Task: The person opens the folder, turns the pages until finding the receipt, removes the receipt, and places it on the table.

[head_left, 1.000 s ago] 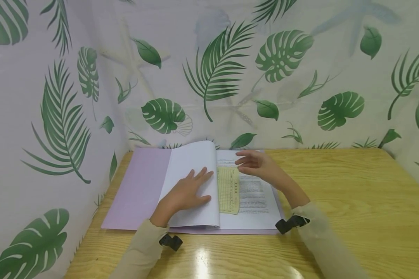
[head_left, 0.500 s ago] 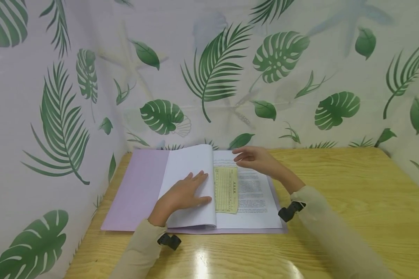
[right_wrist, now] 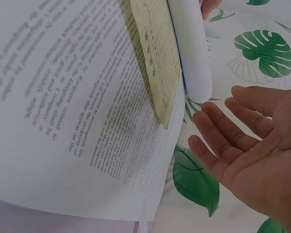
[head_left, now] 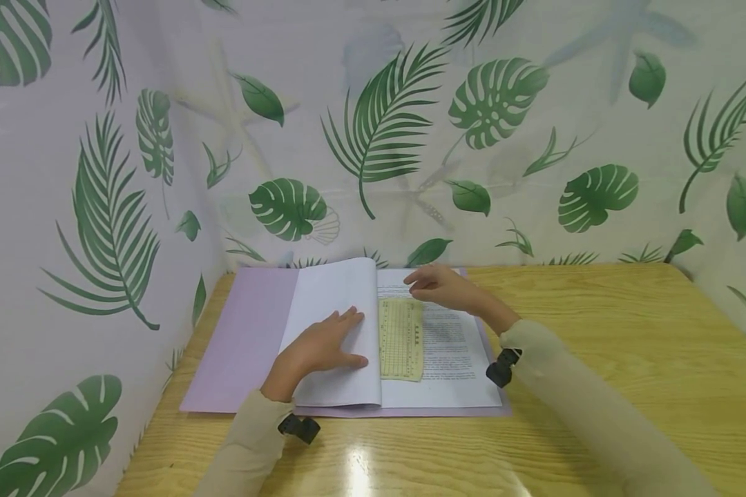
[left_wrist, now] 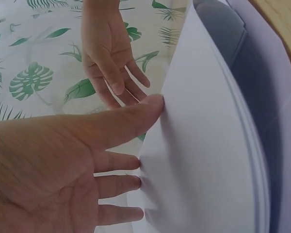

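Note:
A purple folder lies open on the table, holding a stack of white sheets. My left hand rests with spread fingers on the blank sheets turned over to the left, which bulge along their fold. On the printed page to the right lies a yellow printed slip, its left side against the turned sheets. My right hand hovers over the top of that page, just above the slip, with loosely bent fingers and nothing in them. In the right wrist view, the right hand appears apart from the paper.
The wooden table extends to the right of the folder and in front of it. A leaf-patterned cloth stands as a wall behind and at the left. Each wrist wears a black camera, such as the right wrist camera.
My right hand has moved a little to the left over the page. The left hand stays on the turned sheets, having shifted slightly left. The slip lies where it was.

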Demonstrator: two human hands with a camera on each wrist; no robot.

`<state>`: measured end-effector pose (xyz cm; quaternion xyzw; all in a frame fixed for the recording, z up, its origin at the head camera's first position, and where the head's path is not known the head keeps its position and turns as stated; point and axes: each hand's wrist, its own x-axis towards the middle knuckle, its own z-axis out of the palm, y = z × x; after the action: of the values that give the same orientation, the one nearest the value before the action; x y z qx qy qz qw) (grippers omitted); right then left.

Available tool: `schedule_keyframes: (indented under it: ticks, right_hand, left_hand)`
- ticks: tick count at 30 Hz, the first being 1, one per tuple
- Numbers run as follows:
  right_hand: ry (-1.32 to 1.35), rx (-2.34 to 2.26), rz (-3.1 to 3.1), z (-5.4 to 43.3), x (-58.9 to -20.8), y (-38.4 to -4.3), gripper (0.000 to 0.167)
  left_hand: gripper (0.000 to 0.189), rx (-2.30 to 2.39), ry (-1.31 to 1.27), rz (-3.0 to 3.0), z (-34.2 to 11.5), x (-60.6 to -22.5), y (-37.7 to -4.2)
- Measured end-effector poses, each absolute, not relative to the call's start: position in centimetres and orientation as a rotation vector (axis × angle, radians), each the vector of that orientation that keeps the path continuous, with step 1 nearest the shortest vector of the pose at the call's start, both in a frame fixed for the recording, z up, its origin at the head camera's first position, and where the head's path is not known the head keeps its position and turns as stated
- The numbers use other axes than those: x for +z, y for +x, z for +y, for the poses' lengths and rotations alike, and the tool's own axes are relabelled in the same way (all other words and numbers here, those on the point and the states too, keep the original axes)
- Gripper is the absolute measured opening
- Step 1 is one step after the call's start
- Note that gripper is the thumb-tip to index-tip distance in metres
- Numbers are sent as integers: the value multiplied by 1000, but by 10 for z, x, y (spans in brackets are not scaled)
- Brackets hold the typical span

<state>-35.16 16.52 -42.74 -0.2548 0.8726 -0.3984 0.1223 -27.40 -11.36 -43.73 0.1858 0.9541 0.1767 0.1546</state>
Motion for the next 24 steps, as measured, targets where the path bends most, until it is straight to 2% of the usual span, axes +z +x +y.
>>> schedule_keyframes:
  ticks: [13,24]
  right_hand:
    - [-723,-1080,2637,153,-445,-363,40]
    - [-587,-1026,2657,145,-454,-366,46]
  left_hand:
    - [88,546,529,2689,-114,-444,-277]
    - [88,544,499,2666,-116,-441,-277]
